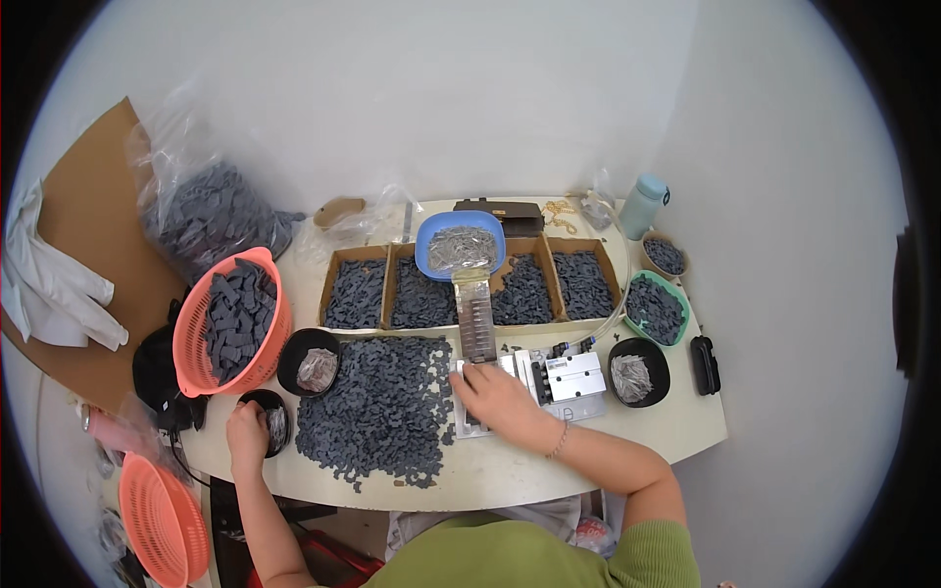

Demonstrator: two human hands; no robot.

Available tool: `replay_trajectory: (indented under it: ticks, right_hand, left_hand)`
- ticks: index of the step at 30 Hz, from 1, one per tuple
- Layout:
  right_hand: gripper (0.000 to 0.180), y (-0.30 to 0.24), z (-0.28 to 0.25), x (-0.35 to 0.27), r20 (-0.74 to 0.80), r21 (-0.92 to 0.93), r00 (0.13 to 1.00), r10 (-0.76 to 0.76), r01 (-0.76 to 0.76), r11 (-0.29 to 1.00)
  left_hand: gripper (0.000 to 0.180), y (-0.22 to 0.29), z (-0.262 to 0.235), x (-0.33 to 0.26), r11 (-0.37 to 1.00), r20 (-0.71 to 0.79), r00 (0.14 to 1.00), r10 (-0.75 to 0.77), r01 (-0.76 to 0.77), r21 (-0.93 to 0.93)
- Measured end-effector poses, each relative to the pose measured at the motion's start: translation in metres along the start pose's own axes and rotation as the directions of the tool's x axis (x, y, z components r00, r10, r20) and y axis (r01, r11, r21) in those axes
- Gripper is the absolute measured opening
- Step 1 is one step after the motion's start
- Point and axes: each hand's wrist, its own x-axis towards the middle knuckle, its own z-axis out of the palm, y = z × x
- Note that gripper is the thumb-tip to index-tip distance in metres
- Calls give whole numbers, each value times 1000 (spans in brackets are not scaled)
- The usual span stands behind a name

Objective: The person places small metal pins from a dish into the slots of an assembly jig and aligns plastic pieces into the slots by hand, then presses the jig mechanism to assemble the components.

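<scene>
My left hand (247,431) is at the left rim of a small black bowl (285,446) that holds thin, shiny metal pieces (276,424). Its fingers are drawn together, and whatever they pinch is hidden. At the left end of a metal fixture (576,378) with a pneumatic cylinder, my right hand (500,400) has its fingers bent over the near end of a clear sloping chute (476,318). What lies under those fingertips cannot be seen. Between my hands spreads a heap of small dark grey parts (368,407).
A blue tray (423,257) of metal pins tops the chute. Behind stands a divided cardboard box (386,294) of grey parts. Coral baskets (284,323), black bowls (659,367), a green bowl (683,318) and a light-blue bottle (640,206) stand around. An air hose (627,265) arches at right.
</scene>
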Motion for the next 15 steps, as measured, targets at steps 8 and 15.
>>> replay_trajectory:
  ticks: [8, 15]
  right_hand:
    - [17, 28, 9, 3, -45, 180, 997, 58, -49, 982]
    - [21, 28, 8, 5, -59, 212, 995, 85, -71, 975]
  left_hand:
    - [8, 4, 0, -1, 997, 21, 997, 68, -68, 34]
    - [8, 8, -1, 1, 999, -61, 998, 33, -31, 30]
